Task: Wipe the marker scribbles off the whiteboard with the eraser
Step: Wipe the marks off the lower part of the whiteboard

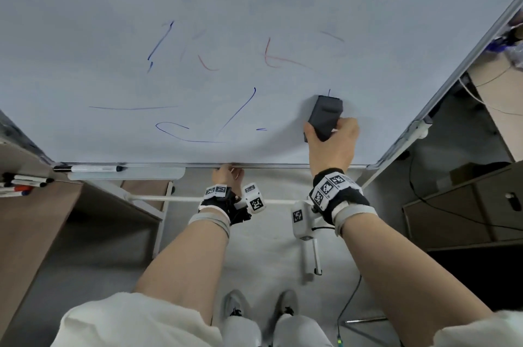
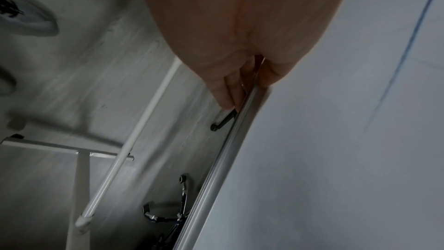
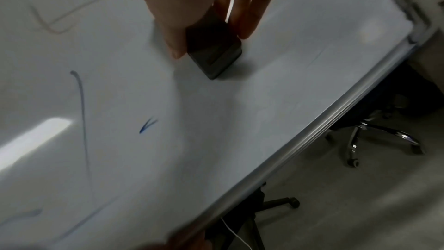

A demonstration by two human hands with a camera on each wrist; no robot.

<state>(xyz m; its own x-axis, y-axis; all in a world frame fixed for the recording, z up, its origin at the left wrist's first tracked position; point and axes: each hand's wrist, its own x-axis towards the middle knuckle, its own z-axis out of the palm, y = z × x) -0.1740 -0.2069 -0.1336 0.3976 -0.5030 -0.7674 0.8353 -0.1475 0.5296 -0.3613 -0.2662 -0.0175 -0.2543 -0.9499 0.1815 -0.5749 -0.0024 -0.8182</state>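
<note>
A large whiteboard (image 1: pixel 254 1) fills the upper head view, marked with blue scribbles (image 1: pixel 240 111) low in the middle and faint red scribbles (image 1: pixel 271 59) higher up. My right hand (image 1: pixel 332 137) grips a dark grey eraser (image 1: pixel 325 115) and holds it flat against the board's lower right part. The right wrist view shows the eraser (image 3: pixel 213 52) between thumb and fingers, with a small blue tick (image 3: pixel 147 125) nearby. My left hand (image 1: pixel 226 175) pinches the board's bottom metal edge (image 2: pixel 221 163), thumb on the front and fingers behind.
A marker (image 1: pixel 87 168) lies on the board's tray (image 1: pixel 127 175) at lower left. Several more markers (image 1: pixel 22 183) lie on a brown desk to the left. Cabinets and cables stand on the right. Office chair bases (image 3: pixel 374 136) sit behind the board.
</note>
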